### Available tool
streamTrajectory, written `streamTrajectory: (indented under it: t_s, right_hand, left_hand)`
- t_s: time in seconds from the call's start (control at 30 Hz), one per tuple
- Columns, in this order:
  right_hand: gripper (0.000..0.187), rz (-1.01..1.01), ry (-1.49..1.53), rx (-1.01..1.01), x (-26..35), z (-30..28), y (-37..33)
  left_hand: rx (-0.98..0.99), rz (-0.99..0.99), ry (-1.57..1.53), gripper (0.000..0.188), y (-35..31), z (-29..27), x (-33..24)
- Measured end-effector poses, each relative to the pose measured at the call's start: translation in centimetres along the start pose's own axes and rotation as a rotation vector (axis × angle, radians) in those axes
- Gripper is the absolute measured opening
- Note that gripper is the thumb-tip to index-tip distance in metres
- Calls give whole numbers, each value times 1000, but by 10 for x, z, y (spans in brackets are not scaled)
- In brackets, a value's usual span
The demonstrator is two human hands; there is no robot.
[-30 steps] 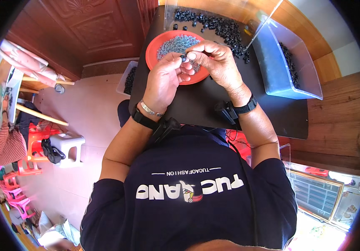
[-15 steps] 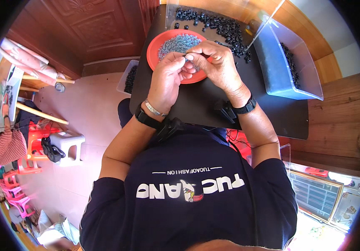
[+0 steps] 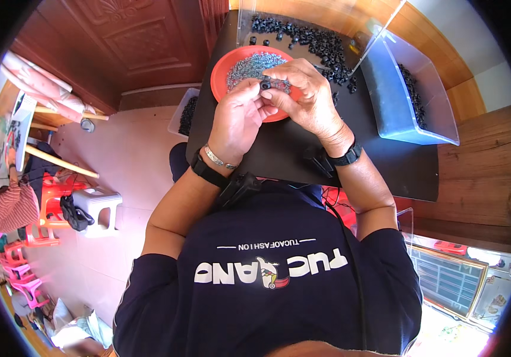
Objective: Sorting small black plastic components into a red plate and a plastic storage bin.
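Note:
Over the front part of a round red-orange tray (image 3: 220, 77), my two hands meet at a small round black plastic part (image 3: 265, 85) with a hole in its face. My left hand (image 3: 239, 116) is closed, its thumb and fingertips against the part. My right hand (image 3: 310, 98) is curled from the other side, forefinger above the part and thumb below it. Whether a small metal piece is also between the fingers is too small to tell. Heaped in the tray are many small silvery metal pieces (image 3: 252, 64), like screws.
Many black parts (image 3: 329, 50) lie at the back of the dark table (image 3: 380, 163). A translucent bluish bin (image 3: 401, 122) at the right holds more. Another bin (image 3: 175, 122) stands left of the table. Farther left are stools (image 3: 98, 205) and another person's striped sleeve (image 3: 8, 208).
My right fingertips have spread a little apart from their tight pinch. The black part now shows its hole between my hands, which stay nearly in place.

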State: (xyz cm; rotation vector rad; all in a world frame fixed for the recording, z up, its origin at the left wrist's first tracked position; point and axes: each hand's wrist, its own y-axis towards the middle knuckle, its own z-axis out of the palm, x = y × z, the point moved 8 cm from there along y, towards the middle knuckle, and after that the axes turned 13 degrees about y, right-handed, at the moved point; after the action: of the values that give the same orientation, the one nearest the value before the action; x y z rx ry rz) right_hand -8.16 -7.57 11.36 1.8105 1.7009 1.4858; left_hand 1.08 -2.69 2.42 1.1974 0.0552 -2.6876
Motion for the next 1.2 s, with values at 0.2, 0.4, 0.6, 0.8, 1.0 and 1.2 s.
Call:
streamTrajectory:
  t_s: [0.2,0.4,0.6,0.8,1.0,1.2]
  right_hand:
    - [34,-21,77,54,6,0,2]
    - [33,-2,34,60,8,0,1]
    - [32,-28,6,28,11,0,1]
    - [29,-59,-52,15,15,-1,1]
    - [28,-109,-85,0,19,-1,0]
    - [28,-174,-124,-25,27,-4,-1]
  left_hand:
    - [90,-2,-6,21,-2,5,2]
    - [88,57,49,26,-4,12,1]
    - [121,61,57,28,-2,11,2]
    - [107,50,57,25,-2,13,2]
    - [100,89,76,23,-4,13,-1]
    - [110,98,69,24,-6,15,-5]
